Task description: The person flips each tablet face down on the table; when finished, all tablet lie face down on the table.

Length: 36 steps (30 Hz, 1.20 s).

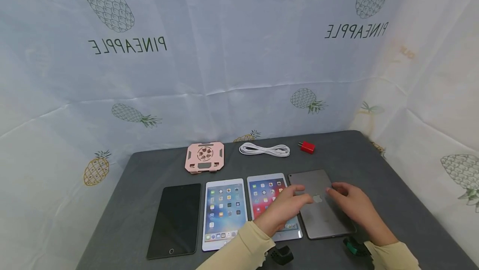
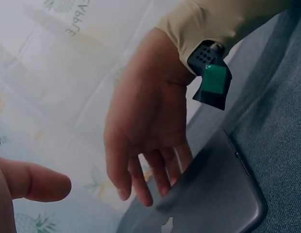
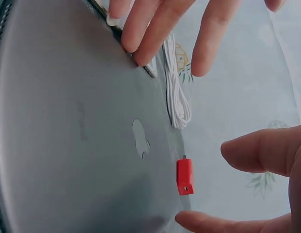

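Note:
A grey tablet (image 1: 324, 222) lies face down, its apple logo (image 1: 317, 198) uppermost. My left hand (image 1: 281, 210) is at its left side, fingers extended; in the right wrist view the left fingertips (image 3: 139, 57) meet the tablet's edge while the index finger stands off. On the opposite side is my right hand (image 1: 353, 203), fingers loosely bent along the right edge and thumb over the back. From the left wrist camera the right hand (image 2: 148, 111) shows its fingers apart, reaching down to that edge. Neither thumb closes on the tablet.
Left of the grey tablet lie two white tablets, one lit (image 1: 226, 209) and another (image 1: 262, 191) partly under my left arm, then a black tablet (image 1: 177, 216). Behind them are a pink cooling-fan-like device (image 1: 205, 158), a coiled white cable (image 1: 263, 150) and a red charger plug (image 1: 307, 147).

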### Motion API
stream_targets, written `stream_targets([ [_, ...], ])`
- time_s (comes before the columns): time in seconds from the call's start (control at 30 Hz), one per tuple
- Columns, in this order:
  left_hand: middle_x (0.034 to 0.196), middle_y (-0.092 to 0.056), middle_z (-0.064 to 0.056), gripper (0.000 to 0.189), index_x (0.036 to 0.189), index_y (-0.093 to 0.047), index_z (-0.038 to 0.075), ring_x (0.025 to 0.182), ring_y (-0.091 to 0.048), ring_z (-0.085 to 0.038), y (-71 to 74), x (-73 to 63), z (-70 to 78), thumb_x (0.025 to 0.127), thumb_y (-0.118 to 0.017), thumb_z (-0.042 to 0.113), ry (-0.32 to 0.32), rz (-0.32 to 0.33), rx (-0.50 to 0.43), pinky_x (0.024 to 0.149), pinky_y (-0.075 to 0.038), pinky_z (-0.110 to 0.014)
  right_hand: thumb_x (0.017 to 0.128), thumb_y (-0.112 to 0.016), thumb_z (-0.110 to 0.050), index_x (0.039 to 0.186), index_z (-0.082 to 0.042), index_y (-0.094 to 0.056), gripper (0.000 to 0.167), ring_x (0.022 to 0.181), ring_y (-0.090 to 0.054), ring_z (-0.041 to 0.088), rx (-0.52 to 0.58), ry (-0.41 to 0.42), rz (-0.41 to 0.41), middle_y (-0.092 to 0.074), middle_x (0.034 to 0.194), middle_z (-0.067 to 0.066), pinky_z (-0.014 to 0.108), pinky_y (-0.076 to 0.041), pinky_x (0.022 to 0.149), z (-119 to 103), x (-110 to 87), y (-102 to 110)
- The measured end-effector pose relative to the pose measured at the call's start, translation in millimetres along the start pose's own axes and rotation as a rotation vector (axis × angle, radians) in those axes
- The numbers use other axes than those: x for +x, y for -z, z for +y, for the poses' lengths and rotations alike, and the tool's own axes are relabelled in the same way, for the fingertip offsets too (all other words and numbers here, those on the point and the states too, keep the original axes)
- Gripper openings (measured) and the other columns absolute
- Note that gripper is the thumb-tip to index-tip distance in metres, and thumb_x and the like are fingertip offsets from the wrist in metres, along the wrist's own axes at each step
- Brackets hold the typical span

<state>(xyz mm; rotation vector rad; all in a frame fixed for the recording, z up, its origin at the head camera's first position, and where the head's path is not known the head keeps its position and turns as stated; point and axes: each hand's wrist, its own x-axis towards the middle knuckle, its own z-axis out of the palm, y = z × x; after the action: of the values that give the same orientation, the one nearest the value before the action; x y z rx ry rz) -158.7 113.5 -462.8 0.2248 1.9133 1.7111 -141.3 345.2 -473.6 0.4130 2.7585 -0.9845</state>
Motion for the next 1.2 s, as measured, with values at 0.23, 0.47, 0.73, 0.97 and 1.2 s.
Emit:
stream_targets([
  [0.23,0.154,-0.059,-0.007,0.058,0.148,-0.062,0.01,0.132,-0.058,-0.03,2.0,-0.6,-0.2,0.094,-0.073,0.029,0.017,0.002,-0.004,0.116,-0.049,-0.062,0.109,-0.056,-0.051,0.151,0.015,-0.047,0.079,0.119,-0.065,0.052,-0.006,-0.009,-0.017,-0.059,0.14,0.042,0.059,-0.059,0.088,-3.8,1.2,-1.7],
  [0.47,0.152,-0.063,-0.012,0.059,0.147,-0.064,0.009,0.126,-0.064,-0.027,20.4,-12.9,0.2,0.094,-0.073,0.032,-0.013,0.072,0.025,0.114,-0.052,-0.056,0.108,-0.061,-0.047,0.15,0.017,-0.049,0.077,0.125,-0.063,0.056,-0.065,0.118,0.033,-0.06,0.14,0.043,0.063,-0.057,0.094,-26.9,2.4,-21.5],
  [0.73,0.163,-0.046,-0.027,0.076,0.161,-0.045,0.004,0.14,-0.053,-0.044,74.0,-49.5,-1.9,0.096,-0.07,0.036,-0.001,0.2,0.068,0.113,-0.046,-0.071,0.099,-0.073,-0.041,0.15,0.009,-0.053,0.075,0.131,-0.056,0.055,-0.056,0.211,0.044,-0.058,0.144,0.038,0.072,-0.052,0.106,-92.8,-9.8,-63.0],
  [0.97,0.166,-0.041,-0.029,0.079,0.163,-0.039,0.001,0.15,-0.042,-0.052,100.1,-61.5,-9.7,0.099,-0.07,0.035,0.014,0.197,0.039,0.118,-0.036,-0.078,0.09,-0.08,-0.05,0.153,0.009,-0.051,0.09,0.131,-0.052,0.06,-0.176,0.161,0.028,-0.055,0.142,0.04,0.075,-0.054,0.1,-135.2,-20.5,-96.0],
  [1.2,0.165,-0.043,-0.028,0.078,0.161,-0.044,0.0,0.149,-0.044,-0.051,105.7,-62.5,-17.2,0.097,-0.071,0.035,0.047,0.192,0.041,0.118,-0.034,-0.08,0.089,-0.08,-0.054,0.151,0.011,-0.05,0.095,0.132,-0.045,0.062,-0.212,0.144,0.05,-0.051,0.14,0.044,0.076,-0.05,0.105,-144.3,-24.5,-110.5],
])
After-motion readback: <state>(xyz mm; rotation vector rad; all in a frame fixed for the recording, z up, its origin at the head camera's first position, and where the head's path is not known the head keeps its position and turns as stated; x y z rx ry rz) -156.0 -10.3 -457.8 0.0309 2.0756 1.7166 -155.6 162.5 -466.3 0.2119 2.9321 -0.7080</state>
